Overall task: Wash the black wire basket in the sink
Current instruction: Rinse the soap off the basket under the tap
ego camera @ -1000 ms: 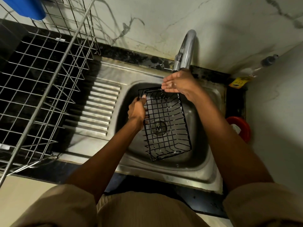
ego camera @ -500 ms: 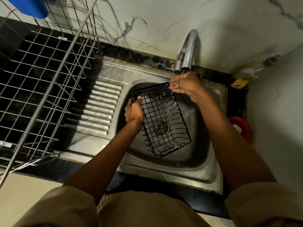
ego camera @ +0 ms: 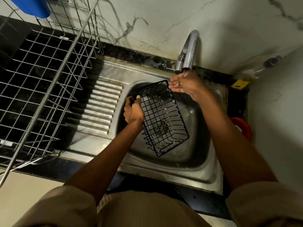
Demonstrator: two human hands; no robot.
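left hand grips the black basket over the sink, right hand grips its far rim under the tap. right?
Not quite. In the head view the right hand grips nothing: it is cupped open under the tap spout, beside the black wire basket's far corner. Whether it touches that corner I cannot tell. The rest holds: the left hand grips the basket's rim over the sink.

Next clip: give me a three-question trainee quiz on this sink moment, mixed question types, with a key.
1. True or false: the left hand grips the rim of the black wire basket.
2. The right hand is: A) gripping the basket, B) cupped open under the tap, C) resting on the dish rack.
3. Fill in: seen through the basket's wires, at the bottom of the sink, is the ____.

Key: 1 true; 2 B; 3 drain.
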